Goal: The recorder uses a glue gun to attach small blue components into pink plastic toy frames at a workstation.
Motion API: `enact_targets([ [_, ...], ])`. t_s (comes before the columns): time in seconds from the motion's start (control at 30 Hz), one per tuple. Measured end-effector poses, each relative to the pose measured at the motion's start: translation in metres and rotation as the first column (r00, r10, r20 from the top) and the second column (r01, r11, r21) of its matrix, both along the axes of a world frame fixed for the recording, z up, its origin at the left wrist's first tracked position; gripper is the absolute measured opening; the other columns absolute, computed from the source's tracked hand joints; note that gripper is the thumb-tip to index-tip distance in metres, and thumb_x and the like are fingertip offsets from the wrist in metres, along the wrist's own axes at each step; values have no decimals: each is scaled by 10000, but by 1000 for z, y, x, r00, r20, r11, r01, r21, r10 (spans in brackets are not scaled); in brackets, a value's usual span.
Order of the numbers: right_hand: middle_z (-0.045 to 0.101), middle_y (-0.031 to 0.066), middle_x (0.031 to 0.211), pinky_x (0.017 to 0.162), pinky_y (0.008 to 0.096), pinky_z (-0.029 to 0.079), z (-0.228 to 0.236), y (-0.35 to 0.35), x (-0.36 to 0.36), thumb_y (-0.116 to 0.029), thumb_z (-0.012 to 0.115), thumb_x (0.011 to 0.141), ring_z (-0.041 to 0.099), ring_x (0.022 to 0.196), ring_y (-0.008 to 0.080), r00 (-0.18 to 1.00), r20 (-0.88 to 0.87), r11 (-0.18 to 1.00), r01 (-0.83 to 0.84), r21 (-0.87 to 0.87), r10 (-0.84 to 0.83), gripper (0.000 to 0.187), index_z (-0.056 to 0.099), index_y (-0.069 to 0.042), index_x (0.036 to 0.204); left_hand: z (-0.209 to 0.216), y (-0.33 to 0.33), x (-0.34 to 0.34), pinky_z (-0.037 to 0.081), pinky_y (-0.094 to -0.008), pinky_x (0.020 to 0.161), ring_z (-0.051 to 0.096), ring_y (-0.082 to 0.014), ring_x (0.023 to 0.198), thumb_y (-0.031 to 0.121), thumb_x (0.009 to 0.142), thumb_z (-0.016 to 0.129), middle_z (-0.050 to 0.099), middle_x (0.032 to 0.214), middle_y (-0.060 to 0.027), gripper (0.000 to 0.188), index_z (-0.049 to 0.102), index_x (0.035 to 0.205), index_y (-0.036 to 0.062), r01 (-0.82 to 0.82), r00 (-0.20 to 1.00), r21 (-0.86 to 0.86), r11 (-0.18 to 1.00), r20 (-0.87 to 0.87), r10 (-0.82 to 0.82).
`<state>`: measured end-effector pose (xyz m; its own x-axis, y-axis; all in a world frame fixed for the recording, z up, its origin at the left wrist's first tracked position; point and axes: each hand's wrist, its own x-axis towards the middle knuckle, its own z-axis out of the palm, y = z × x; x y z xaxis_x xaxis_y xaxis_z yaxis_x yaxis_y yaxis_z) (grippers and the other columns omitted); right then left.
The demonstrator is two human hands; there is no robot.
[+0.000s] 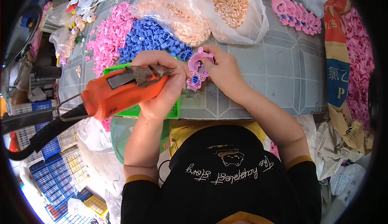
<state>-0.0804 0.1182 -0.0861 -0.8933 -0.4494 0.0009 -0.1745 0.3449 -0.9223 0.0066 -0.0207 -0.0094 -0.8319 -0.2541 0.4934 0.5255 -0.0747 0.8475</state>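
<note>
My left hand (163,88) is closed around the front end of an orange electric screwdriver (117,96), whose nose has worn brown tape round it. The screwdriver's tip is hidden by my fingers. My right hand (224,72) pinches a pink plastic housing (193,64) with a round, open frame and a short tab at its lower end. A small blue plastic piece (196,79) sits in the lower part of the housing. My left fingertips are right beside the housing's left edge. Under my left wrist lies a green plastic basket (173,110).
Piles of pink parts (113,30) and blue parts (149,36) lie beyond my left hand. A clear bag (258,18) holds peach-coloured pieces. Several pink housings (297,16) stand in a row at far right. A printed sack (337,54) borders the table (279,74). Crates (50,179) are at lower left.
</note>
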Motion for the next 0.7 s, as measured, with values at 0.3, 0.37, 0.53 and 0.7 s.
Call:
enact_targets([
  [0.3,675,199,922,740,415,510,0,-3,1,-136,589,852,657,847,367,999,36,1000,0,-25,1,245,637,-53,1078,-11,-14,-7,493,-371,626,523,-176,558,-64,741,575,531,661,-86,233,457,911,43,-80,988,-420,904,85,127],
  [0.37,671,206,917,737,416,510,-4,-2,1,-127,589,853,658,838,364,999,38,999,16,-48,-14,244,634,-52,1081,-11,-13,-9,508,-371,635,527,-171,554,-93,725,574,533,664,-87,242,463,892,41,65,994,-346,936,103,-31],
  [0.53,684,108,838,604,289,497,-10,-2,2,-93,598,889,613,686,129,999,-42,1000,-8,-12,8,252,611,-17,1128,-12,-8,-5,512,-372,650,533,-187,556,-108,721,552,536,666,-89,280,465,951,26,-158,955,-500,851,141,260],
  [0.7,671,76,815,556,277,482,-6,1,3,-108,601,905,588,658,104,1000,28,999,-11,-37,12,251,604,-32,1144,20,-12,12,472,-339,601,506,-178,535,-86,741,509,515,637,-92,265,467,987,3,-208,973,-116,971,75,217],
])
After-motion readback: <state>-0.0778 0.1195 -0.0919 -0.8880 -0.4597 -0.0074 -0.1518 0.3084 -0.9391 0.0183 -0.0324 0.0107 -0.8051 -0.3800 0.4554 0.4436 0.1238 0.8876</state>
